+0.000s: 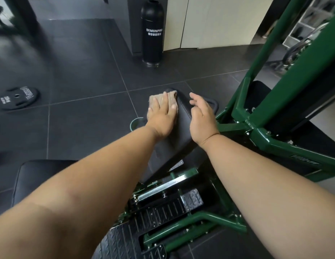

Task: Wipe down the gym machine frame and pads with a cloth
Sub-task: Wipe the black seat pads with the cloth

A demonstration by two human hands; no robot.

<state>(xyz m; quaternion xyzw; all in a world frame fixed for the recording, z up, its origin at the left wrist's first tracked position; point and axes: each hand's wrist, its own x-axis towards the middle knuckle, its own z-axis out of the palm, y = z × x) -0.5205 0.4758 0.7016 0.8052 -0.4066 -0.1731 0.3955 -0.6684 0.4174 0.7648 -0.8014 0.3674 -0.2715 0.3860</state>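
Note:
A black padded rest (181,118) of a dark green gym machine (266,116) tilts up in the middle of the view. My left hand (162,117) lies flat with straight fingers on a beige cloth (155,99), pressing it against the pad's upper left side. My right hand (201,116) sits at the pad's right edge with relaxed, slightly bent fingers, holding nothing. Below the pad are a chrome bar (159,187) and ribbed black foot plates (159,214) on the green frame.
A black seat pad (32,176) is at lower left. A black weight plate (18,98) lies on the dark tiled floor at left. A tall black cylinder (152,32) stands by the far wall. Green uprights (286,58) rise at right.

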